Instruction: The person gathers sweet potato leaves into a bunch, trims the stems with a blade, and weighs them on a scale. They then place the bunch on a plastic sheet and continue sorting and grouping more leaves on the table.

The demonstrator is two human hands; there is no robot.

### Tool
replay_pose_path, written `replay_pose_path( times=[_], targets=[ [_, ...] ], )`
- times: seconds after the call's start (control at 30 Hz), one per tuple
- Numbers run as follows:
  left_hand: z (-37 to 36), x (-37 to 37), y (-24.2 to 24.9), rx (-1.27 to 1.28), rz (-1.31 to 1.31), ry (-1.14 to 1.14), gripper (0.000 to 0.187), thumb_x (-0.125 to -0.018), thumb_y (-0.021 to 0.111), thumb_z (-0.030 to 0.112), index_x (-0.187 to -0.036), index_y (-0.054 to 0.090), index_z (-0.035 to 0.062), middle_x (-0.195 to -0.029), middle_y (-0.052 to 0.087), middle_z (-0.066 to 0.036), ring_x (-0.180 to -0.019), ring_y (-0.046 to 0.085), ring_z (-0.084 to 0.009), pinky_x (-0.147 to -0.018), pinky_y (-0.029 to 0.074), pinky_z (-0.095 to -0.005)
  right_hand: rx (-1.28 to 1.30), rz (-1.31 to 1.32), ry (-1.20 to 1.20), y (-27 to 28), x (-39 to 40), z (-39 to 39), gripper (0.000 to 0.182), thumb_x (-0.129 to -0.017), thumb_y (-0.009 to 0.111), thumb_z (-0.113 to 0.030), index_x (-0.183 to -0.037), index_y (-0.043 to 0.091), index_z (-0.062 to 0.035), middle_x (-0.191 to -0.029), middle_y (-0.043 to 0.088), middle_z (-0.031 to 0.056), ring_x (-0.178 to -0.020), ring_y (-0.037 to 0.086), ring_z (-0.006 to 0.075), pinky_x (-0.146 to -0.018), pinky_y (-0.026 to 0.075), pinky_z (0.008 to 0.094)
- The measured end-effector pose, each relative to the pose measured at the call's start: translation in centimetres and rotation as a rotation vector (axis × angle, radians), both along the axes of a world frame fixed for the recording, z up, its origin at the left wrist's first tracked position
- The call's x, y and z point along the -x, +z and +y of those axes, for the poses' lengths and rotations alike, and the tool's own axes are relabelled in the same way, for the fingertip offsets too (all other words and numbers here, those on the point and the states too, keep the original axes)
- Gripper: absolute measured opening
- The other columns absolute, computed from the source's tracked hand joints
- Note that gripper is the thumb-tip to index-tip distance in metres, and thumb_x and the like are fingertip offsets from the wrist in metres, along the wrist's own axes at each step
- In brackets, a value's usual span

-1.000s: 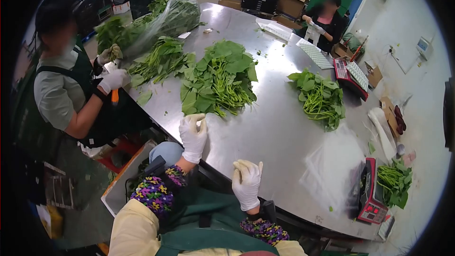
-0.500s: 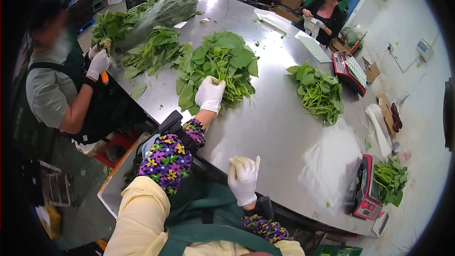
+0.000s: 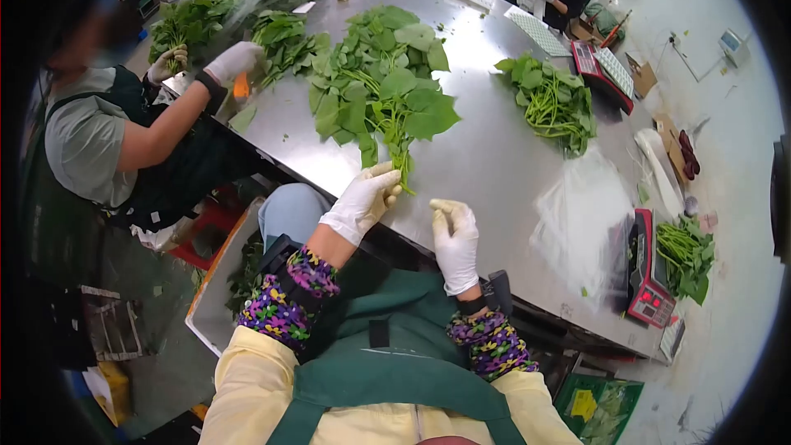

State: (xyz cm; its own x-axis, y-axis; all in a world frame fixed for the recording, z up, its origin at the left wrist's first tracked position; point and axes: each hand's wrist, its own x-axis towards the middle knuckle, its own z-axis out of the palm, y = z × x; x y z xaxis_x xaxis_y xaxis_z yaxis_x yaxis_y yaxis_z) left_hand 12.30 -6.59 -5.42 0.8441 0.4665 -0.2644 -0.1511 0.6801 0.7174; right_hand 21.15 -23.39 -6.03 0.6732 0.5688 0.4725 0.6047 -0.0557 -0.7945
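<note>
Steel table (image 3: 486, 173): left hand (image 3: 364, 200), empty earlier, now clamped on leafy stems (image 3: 400, 151); right hand (image 3: 456, 247), grip apart.

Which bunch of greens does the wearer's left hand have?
The small bunch at the near side of the big middle pile: the left hand pinches its stems. The pile to the right lies untouched.

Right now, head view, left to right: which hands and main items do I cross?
Nearby co-worker's outstretched gloved hand → left hand pinching leafy stems → right hand → separate greens bunch → red scale with lit display.
</note>
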Motion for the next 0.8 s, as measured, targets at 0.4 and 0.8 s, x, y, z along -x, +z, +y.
replay_pose_path(
  times=[0.4,0.8],
  targets=[
    [-5.6,-0.6,-1.0,-0.214,0.122,0.280,0.018,-0.086,0.064,0.008,-0.101,0.057,0.0012,-0.082,0.063,-0.003,-0.063,0.057,-0.0080,-0.055,0.044,-0.0187,0.128,0.314,0.150,0.2,-1.7,1.7,0.026,-0.087,0.065,-0.023,-0.082,0.060,0.0022,-0.065,0.056,0.0030,-0.059,0.049,0.0106,-0.056,0.043,0.0279],
    [-1.9,-1.5,-3.0,0.046,-0.093,0.301,0.019,-0.088,0.061,0.007,-0.104,0.051,0.0020,-0.078,0.059,-0.005,-0.060,0.055,-0.0107,-0.054,0.043,-0.0217,0.552,0.309,0.072,3.1,-5.2,3.4,0.028,-0.094,0.055,-0.025,-0.080,0.058,-0.0007,-0.066,0.058,0.0015,-0.055,0.051,0.0092,-0.053,0.042,0.0265]
  ],
)
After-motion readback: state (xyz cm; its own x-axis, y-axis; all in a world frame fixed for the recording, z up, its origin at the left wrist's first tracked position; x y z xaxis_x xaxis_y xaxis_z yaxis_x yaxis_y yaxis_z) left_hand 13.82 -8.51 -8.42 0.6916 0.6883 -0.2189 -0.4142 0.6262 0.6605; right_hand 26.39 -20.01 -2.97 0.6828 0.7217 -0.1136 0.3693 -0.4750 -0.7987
